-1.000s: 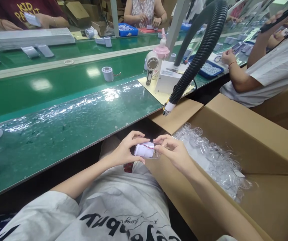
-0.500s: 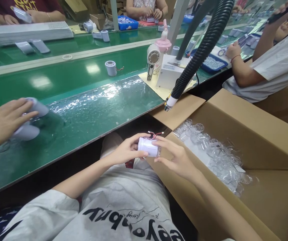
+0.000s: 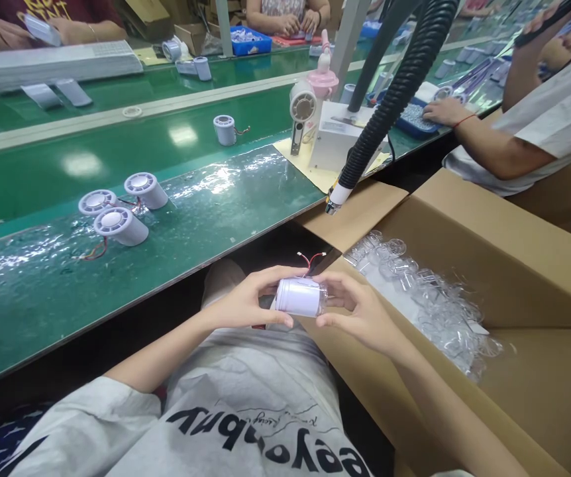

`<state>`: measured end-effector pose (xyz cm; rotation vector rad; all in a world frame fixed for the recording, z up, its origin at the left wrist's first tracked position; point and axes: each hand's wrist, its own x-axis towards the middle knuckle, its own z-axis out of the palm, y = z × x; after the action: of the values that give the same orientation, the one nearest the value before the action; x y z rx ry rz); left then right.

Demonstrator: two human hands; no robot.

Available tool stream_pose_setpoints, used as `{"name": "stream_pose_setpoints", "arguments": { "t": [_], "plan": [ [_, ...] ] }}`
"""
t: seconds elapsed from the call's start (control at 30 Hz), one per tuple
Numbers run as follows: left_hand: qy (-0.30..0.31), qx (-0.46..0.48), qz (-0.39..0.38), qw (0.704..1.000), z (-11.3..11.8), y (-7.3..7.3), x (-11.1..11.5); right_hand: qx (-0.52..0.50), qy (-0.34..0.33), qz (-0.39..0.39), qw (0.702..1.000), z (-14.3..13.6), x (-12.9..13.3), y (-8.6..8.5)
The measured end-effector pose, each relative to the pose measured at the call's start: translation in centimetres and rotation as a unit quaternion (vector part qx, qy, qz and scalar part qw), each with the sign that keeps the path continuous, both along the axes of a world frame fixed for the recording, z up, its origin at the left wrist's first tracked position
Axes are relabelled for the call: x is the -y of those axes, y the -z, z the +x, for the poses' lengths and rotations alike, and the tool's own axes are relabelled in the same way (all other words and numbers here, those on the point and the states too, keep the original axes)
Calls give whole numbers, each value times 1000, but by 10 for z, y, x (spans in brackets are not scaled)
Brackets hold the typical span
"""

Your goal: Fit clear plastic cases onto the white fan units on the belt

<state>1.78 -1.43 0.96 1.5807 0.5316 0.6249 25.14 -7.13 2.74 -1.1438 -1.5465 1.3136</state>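
A white cylindrical part (image 3: 299, 297) lies sideways between my two hands, above my lap. Its left end is held by my left hand (image 3: 260, 298), thumb below and fingers behind. My right hand (image 3: 352, 308) grips the right end, where a clear plastic piece (image 3: 322, 298) shows. Thin red and dark wires (image 3: 309, 260) with small white connectors stick up from behind the part. To my right, an open cardboard box (image 3: 514, 278) contains many clear plastic pieces (image 3: 429, 305).
Three white cylinders (image 3: 129, 226) with wires stand on the green bench (image 3: 206, 225) at left; another (image 3: 225, 130) stands farther back. A black ribbed hose (image 3: 379, 119) hangs over the box flap. Other people work across the bench and at right.
Another person's hand at the left has withdrawn, and three cylinders now stand nearby. The part between my hands is turned more level. At right, a person's hand has moved to the blue tray.
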Motion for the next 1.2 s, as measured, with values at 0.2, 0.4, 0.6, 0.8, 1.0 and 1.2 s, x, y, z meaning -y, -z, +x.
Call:
{"name": "stream_pose_setpoints", "arguments": {
  "t": [0.2,0.4,0.6,0.8,1.0,1.2],
  "plan": [
    [3,5,37,999,-2,-2,0,-54,-1,-72,996,0,2,2],
    [10,7,69,998,-1,-3,1,-93,-5,-134,987,0,2,7],
    [19,16,73,997,-1,-3,1,-132,-3,-186,974,-5,2,5],
    [21,27,79,996,-1,-2,0,-157,-4,-235,959,-12,1,10],
    [30,51,88,994,0,1,0,-188,-17,-294,937,-17,0,12],
    [32,58,118,991,-2,3,-1,-209,-42,-374,902,-19,2,13]
  ]
}}
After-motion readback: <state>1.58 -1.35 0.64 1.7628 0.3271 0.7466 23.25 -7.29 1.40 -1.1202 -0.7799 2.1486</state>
